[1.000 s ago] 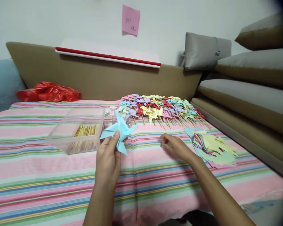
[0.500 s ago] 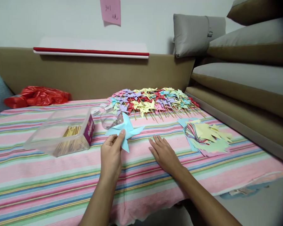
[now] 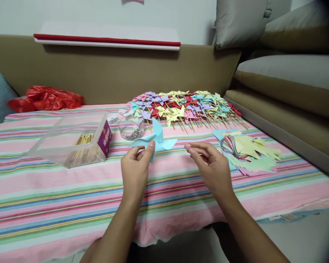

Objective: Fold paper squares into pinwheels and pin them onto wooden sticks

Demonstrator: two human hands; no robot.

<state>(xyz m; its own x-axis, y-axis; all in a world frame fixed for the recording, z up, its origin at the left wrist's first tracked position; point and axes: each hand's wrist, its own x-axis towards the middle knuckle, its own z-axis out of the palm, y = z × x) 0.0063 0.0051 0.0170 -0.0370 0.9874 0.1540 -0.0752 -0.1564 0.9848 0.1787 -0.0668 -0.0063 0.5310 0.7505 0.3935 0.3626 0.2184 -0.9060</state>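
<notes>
Between the thumb and fingers of my left hand [image 3: 137, 164] is a light blue paper pinwheel [image 3: 159, 140], its blades folded in to the middle. My right hand [image 3: 212, 166] is raised to the right of it, thumb and fingertips pinched together; whatever they hold, if anything, is too small to make out. Behind the pinwheel stands a round clear tub [image 3: 128, 130] with small shiny metal pieces in it. To the left lies a clear plastic box [image 3: 57, 146] with a purple label, holding several thin wooden sticks [image 3: 83, 149].
A heap of finished pinwheels on sticks [image 3: 178, 109] lies at the back. Cut paper sheets and strips [image 3: 249, 149] are piled on the right. A red plastic bag [image 3: 49, 98] sits at the back left on the striped cloth [image 3: 79, 197]. Stacked cushions [image 3: 290, 76] border the right side.
My right hand has lifted off the cloth and closed from flat into a pinch. My left hand still holds the pinwheel. The view has tilted down.
</notes>
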